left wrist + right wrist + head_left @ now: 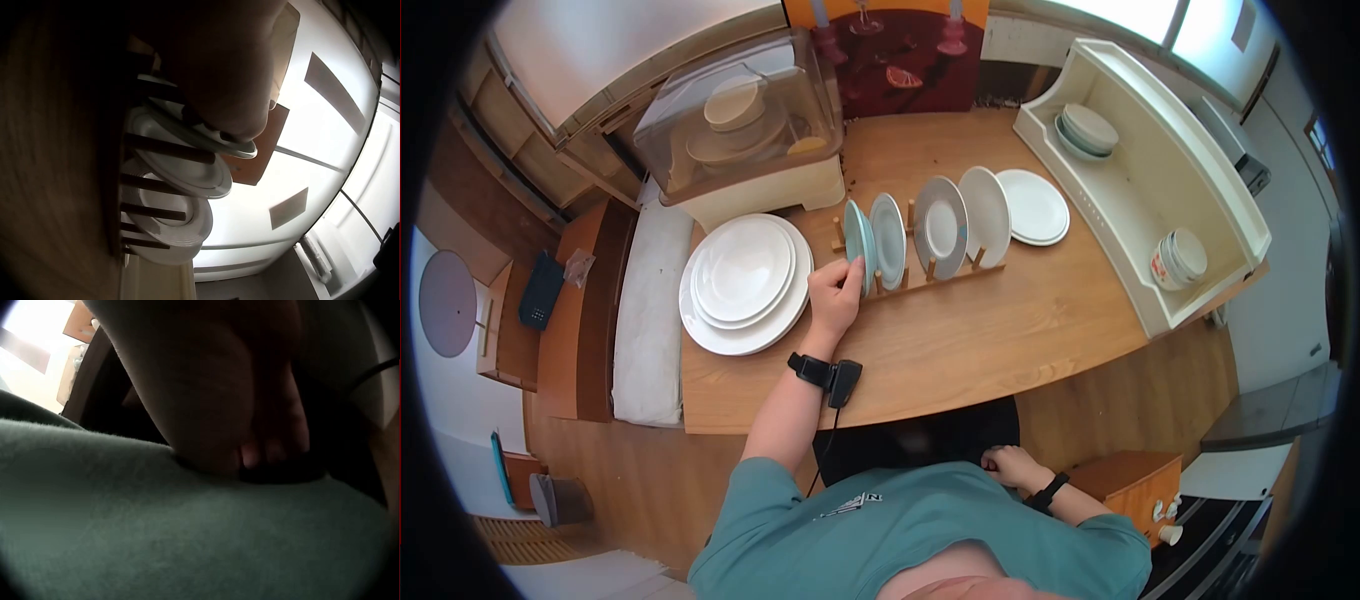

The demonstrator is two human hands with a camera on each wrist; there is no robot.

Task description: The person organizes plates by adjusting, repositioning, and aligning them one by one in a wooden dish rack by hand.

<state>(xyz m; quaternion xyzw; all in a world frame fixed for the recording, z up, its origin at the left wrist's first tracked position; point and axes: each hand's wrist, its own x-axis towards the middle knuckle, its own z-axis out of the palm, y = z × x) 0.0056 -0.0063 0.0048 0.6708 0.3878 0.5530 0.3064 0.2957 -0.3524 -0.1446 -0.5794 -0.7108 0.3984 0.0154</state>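
Observation:
A wooden rack [930, 285] holds several plates on edge. My left hand [837, 292] grips the leftmost light-blue plate [856, 236] by its near edge, at the rack's left end. In the left wrist view the hand [228, 81] covers part of that plate [206, 139], whose rim leans between the pegs. To its right stand another blue plate [888, 240], a grey-rimmed plate [941, 228] and a cream plate [986, 214]. My right hand [1012, 465] lies by the lap with loosely curled fingers and nothing visible in it; the right wrist view shows the hand [212, 394] against the shirt.
Stacked white plates [743, 270] lie left of the rack, with two more white plates [1034, 206] on its right. Behind the left stack is a lidded dish box [740, 130]. A cream shelf unit [1135, 190] with bowls [1088, 131] and cups [1180, 258] stands at right.

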